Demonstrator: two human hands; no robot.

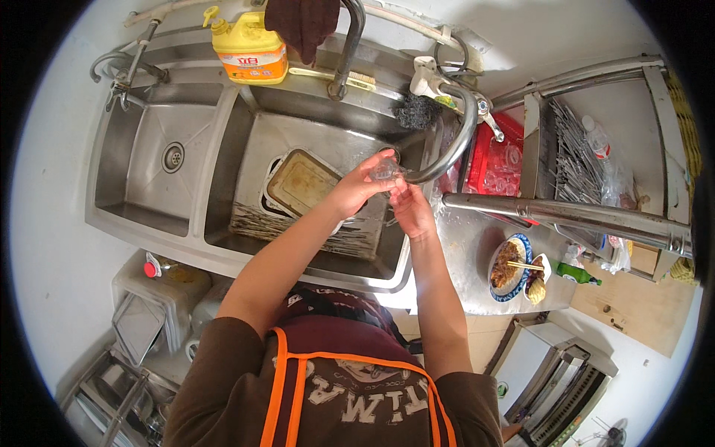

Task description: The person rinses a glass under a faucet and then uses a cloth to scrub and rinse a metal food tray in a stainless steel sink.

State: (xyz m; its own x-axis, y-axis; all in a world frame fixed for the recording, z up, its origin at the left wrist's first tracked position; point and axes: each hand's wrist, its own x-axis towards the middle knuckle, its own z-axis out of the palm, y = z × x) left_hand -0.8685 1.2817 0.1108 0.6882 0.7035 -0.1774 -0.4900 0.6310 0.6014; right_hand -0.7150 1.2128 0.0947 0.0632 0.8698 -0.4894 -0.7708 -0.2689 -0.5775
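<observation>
My left hand (360,187) grips a small clear glass or cup (384,169) just by the mouth of the curved metal faucet (466,139). My right hand (412,209) is right beside it, its fingertips at the cup's near edge under the spout; whether they hold it too I cannot tell. Below, in the large steel sink basin (223,223), lie a stained rectangular tray (301,180) and many thin skewers (268,225). Part of a white item shows beneath my left wrist, mostly hidden.
A yellow detergent jug (249,53), a brush (357,80) and a dark scouring pad (416,110) line the sink's back. Right of the faucet is a red basket (500,162) with clear cups. A plate of food (509,268) stands on the counter below a metal shelf (592,220).
</observation>
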